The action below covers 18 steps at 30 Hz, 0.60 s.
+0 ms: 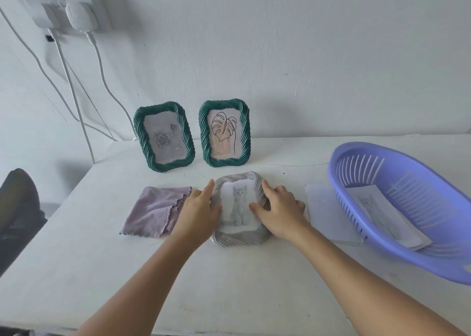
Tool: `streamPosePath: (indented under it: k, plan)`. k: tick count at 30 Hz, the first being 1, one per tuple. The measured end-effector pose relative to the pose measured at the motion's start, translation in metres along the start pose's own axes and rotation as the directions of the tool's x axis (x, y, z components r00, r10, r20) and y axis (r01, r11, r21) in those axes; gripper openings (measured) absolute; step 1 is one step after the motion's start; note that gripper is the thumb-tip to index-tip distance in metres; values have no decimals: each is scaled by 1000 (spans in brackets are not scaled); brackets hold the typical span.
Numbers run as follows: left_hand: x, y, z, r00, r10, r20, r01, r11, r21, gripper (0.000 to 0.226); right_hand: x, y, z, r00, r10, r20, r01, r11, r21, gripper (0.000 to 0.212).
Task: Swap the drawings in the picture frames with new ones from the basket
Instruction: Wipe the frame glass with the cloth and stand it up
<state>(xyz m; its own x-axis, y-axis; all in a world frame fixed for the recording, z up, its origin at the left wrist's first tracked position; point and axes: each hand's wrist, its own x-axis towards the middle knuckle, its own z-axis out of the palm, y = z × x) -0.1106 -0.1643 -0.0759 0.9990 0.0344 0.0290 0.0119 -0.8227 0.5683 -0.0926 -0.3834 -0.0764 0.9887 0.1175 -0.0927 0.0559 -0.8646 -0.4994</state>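
Spread fingers of both hands, left (198, 212) and right (279, 212), press grey frame's (239, 238) side edges.

Left grip (201, 212) and right grip (279, 212) lie flat, fingers extended, arms outstretched.

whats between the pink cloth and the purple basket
In the head view, the grey frame with a cat drawing, both hands on it, then loose paper sheets beside the basket.
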Motion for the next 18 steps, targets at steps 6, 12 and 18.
streamPosePath:
  k: [6,12,18]
  plan:
    - [-1,0,-2,998,-55,-34,46,972,-232,74,-4,-9,-8,997,-27,-79,67,828,557,70]
    - [10,6,-19,991,-39,125,110,769,-630,83,-7,-17,-11,986,-14,-166,133,672,728,68]
    - [12,12,-31,982,92,167,81,591,-803,89,-3,-14,-17,985,-52,-165,162,611,775,71]
